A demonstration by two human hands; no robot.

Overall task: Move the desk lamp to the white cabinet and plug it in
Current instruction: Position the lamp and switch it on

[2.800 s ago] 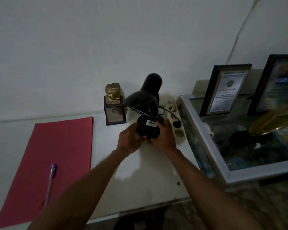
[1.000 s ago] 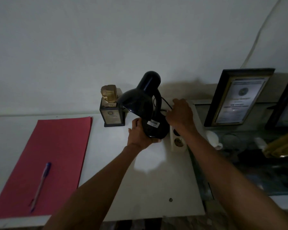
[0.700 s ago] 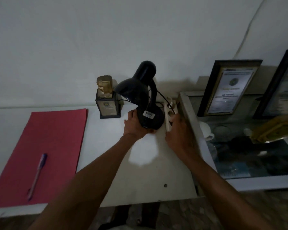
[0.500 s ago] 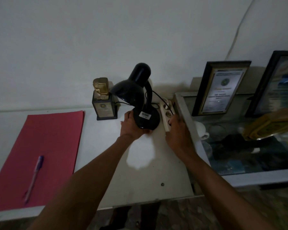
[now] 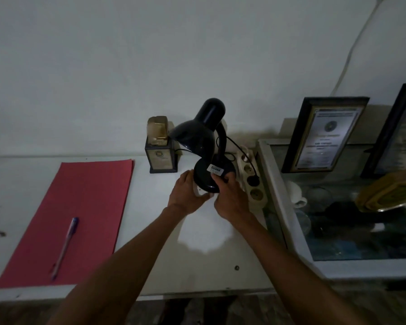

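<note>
The black desk lamp (image 5: 198,137) stands on the white cabinet top (image 5: 164,249), its shade pointing down and left, a pool of light on the surface below. Its round base (image 5: 206,179) carries a white label. My left hand (image 5: 186,195) cups the base from the left and my right hand (image 5: 230,199) holds it from the right front. The lamp's black cord runs to a black plug (image 5: 253,180) seated in the white power strip (image 5: 251,174) just right of the base.
A gold trophy on a dark block (image 5: 161,146) stands left of the lamp. A red folder (image 5: 80,212) with a pen (image 5: 65,247) lies at the left. A glass-topped case (image 5: 288,207) with framed certificates (image 5: 324,134) borders the right.
My right hand has come back from the power strip to the lamp's base. The plug now sits in the strip. My left hand has stayed on the base.
</note>
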